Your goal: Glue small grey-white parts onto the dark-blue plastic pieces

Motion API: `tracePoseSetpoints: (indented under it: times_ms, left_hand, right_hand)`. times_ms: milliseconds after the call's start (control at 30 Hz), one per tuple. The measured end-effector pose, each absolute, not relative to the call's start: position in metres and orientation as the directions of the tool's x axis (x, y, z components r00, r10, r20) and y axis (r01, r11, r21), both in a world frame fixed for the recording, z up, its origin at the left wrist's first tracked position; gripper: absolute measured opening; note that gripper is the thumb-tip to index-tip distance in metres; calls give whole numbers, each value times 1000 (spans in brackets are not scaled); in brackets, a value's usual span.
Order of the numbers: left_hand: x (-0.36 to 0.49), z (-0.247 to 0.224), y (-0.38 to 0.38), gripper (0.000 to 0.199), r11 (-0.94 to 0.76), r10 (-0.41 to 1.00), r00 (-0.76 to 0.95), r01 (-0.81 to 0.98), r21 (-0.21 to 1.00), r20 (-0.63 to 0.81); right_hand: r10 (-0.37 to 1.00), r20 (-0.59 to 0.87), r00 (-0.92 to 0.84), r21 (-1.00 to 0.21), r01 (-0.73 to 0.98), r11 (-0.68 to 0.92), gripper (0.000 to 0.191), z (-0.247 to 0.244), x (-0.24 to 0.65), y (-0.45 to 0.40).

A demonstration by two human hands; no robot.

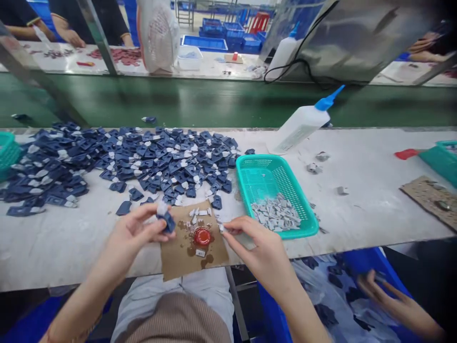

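Between its thumb and fingers, my left hand (143, 226) holds a dark blue part (167, 222) with a whitish tip, raised over the left edge of a brown cardboard sheet (171, 264). My right hand (255, 238) pinches a small pale piece (222, 227) at the sheet's right edge. On the cardboard sit a round red cap (202, 236) amid wet spots, a small white piece (200, 253) just in front of it and several pale pieces (200, 213) behind it. A green basket (312, 226) with many small grey-white pieces (276, 213) stands right of the cardboard.
A large pile of blue parts (171, 157) covers the left and middle of the table. Behind the basket leans a white bottle (300, 127) with a blue nozzle. At the lower right, another person's hand (385, 295) is over a blue crate (374, 267). People work across the green strip (214, 102).
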State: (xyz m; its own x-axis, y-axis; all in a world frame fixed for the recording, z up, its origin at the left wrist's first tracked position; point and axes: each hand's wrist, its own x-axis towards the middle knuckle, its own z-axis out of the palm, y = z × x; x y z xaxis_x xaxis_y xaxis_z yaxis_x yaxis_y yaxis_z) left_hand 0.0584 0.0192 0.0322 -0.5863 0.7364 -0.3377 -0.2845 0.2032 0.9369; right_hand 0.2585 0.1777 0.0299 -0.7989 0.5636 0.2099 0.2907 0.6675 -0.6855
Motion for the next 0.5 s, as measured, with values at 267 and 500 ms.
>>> tracePoseSetpoints:
  times_ms: [267,500]
  left_hand:
    - [105,-18,-22,30,244,785,-406,-491,836,-468]
    - [105,-16,-23,27,216,817,-347,-556,802,-461]
  right_hand:
    - [433,158,-888,-516,299,803,10,28,235,150]
    - [402,95,-911,-402,335,852,17,35,224,143]
